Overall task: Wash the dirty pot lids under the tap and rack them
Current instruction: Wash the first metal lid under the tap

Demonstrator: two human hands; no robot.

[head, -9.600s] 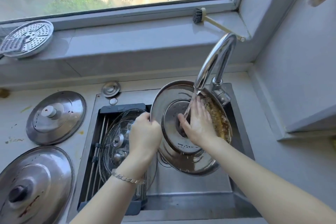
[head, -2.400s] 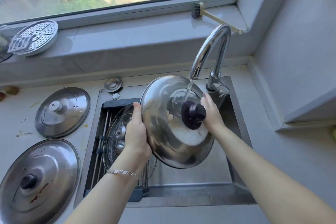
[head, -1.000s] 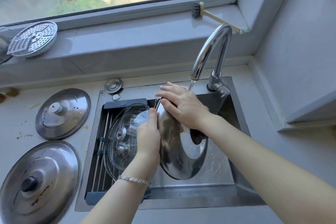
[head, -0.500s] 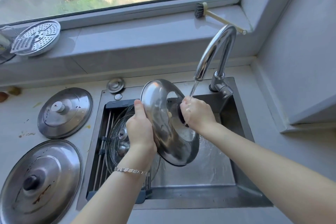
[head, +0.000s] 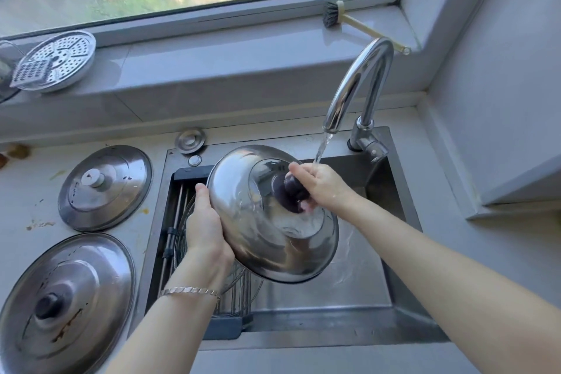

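Lid (head: 267, 231) held tilted over sink (head: 387, 188) so tap (head: 376, 48) water sheets off; L hand (head: 206, 228) grip clamped on rim at 9 o'clock to steady it; R hand (head: 324, 188) wrapped round knob (head: 293, 191) under stream, prob. scrubbing it.

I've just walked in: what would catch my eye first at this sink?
A domed steel lid is held tilted over the sink, the left hand gripping its rim and the right hand curled round its dark knob under water running from the tap. On the counter to the left lie two more steel lids, the nearer lid streaked brown.
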